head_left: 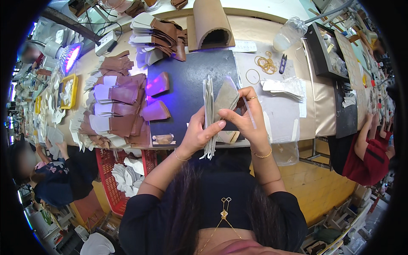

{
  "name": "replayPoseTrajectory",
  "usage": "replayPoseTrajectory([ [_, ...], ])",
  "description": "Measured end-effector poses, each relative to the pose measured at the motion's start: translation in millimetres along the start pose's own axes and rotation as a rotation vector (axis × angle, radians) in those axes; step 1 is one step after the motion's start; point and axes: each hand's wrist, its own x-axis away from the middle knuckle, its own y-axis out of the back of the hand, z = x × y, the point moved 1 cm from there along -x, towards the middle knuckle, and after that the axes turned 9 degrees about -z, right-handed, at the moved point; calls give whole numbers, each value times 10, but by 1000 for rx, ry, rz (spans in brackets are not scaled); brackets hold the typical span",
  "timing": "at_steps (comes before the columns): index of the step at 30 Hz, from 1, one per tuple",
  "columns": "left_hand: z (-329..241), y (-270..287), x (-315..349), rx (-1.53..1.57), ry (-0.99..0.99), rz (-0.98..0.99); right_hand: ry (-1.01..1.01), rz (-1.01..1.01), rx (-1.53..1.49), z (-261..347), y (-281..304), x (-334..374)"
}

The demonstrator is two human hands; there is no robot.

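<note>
My left hand (196, 135) is closed round an upright stack of thin whitish pieces (208, 112), seen edge-on. Between the thumb and fingers of my right hand (250, 123) is a small sheaf of grey cut pieces (227, 96), tilted beside that stack. A narrow translucent strip (249, 112) shows by the right fingers; whether they grip it I cannot tell. Both hands are above the near edge of a dark work mat (191, 70). Two loose brown pieces (158, 84) lie on the mat to the left, tinted purple by a lamp.
Brown-and-white piles (121, 106) cover the left side, near a lit lamp (70, 57). Behind the mat stands a brown arched form (212, 23). Rubber bands (267, 64), thread snips (283, 63) and pale strips (282, 87) lie right. A red basket (108, 170) is below left; people sit at both sides.
</note>
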Motion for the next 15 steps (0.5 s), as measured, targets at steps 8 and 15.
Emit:
replayPoseTrajectory([
  [8,98,57,-5,255,66,91,-34,-48,-75,33,57,54],
  [15,-28,189,-2,258,231,266,-93,-47,-61,234,146,92],
])
